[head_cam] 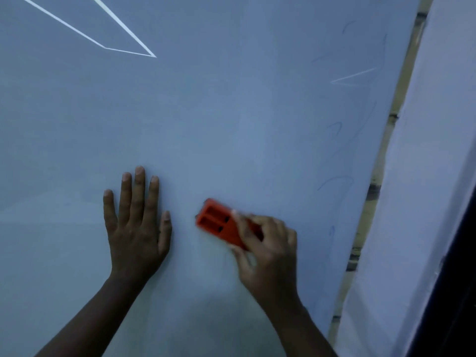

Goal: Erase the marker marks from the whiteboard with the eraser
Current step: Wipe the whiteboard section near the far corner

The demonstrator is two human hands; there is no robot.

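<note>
Whiteboard (206, 112), pale and glossy, filling nearly the whole view, with faint blue marker marks (337, 181) near its right edge.

Left hand (136, 222) flat on the board, fingers straight and spread, gripping nothing. Right hand (268, 243) just beside it, fingers curled round an orange eraser (219, 222), pressed on the lower middle of the board, well apart from the marks.

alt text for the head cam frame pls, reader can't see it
A person's right hand grips an orange eraser against a whiteboard, while the left hand lies flat on the board beside it, fingers straight. Faint blue marker marks remain near the board's right edge.
</note>
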